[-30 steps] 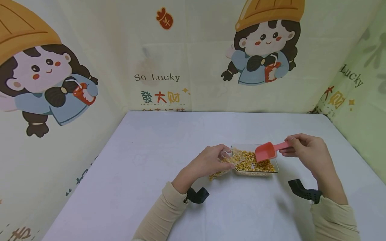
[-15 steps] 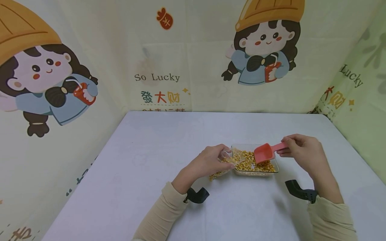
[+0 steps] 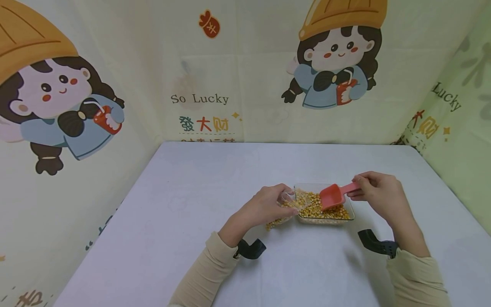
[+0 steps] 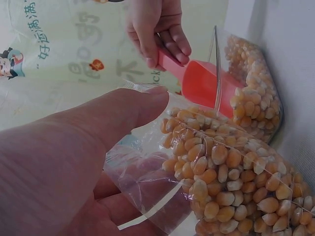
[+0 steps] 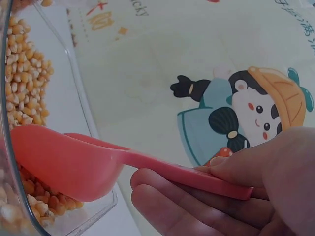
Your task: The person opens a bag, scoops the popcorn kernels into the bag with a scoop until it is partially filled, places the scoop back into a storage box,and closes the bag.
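My right hand (image 3: 383,194) pinches the handle of a pink scoop (image 3: 332,197) between thumb and fingers. The scoop's lip dips into corn kernels (image 3: 312,207) inside a clear rectangular container (image 3: 325,221). In the left wrist view the bowl of the scoop (image 4: 202,86) looks bare inside. My left hand (image 3: 264,204) holds the mouth of a clear plastic bag (image 4: 152,191), thumb on one side and fingers on the other. That bag is filled with corn kernels (image 4: 241,182) and lies right beside the container's left end.
A white table (image 3: 199,179) carries the container and bag. Printed cloth (image 3: 261,76) with cartoon figures hangs behind and at both sides. A black wrist mount (image 3: 251,248) sits on the left wrist, another black mount (image 3: 377,243) on the right.
My right hand has moved left with the scoop, whose lip has gone lower into the corn kernels. The left hand and the bag have stayed in place.
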